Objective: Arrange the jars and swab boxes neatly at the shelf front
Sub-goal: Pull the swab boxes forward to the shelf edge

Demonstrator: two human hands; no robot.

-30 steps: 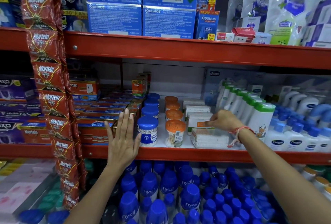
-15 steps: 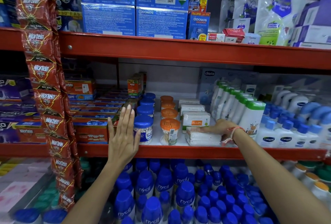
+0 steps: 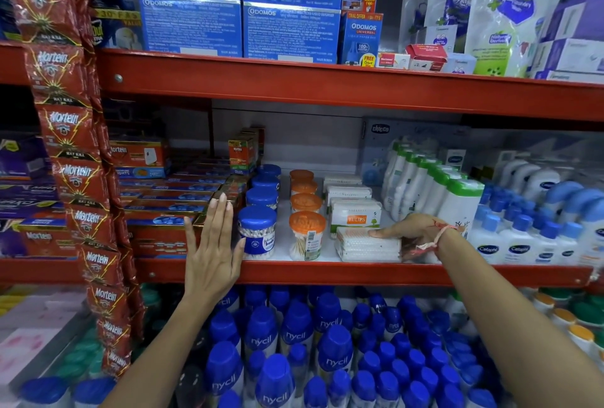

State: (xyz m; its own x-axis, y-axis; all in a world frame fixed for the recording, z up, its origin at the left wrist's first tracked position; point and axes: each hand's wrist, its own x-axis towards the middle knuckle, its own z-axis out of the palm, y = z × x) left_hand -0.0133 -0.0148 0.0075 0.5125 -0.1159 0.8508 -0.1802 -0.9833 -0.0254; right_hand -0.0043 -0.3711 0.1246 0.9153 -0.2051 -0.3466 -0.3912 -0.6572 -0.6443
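Head view: our right hand (image 3: 413, 234), fingers now flat on the clear swab box (image 3: 367, 244), has drawn it to the shelf front (image 3: 327, 272); left hand (image 3: 212, 244), fingers together, steadies the blue-lidded jar (image 3: 257, 233).

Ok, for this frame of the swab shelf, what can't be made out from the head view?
- Right hand: whether it grips the front swab box or only rests on it; the palm side is hidden.
- Left hand: contact with the blue-lidded jar is uncertain; only the thumb is near it.
- Rear jars: hidden behind the front ones.
- Orange-lidded jar: label print too small.
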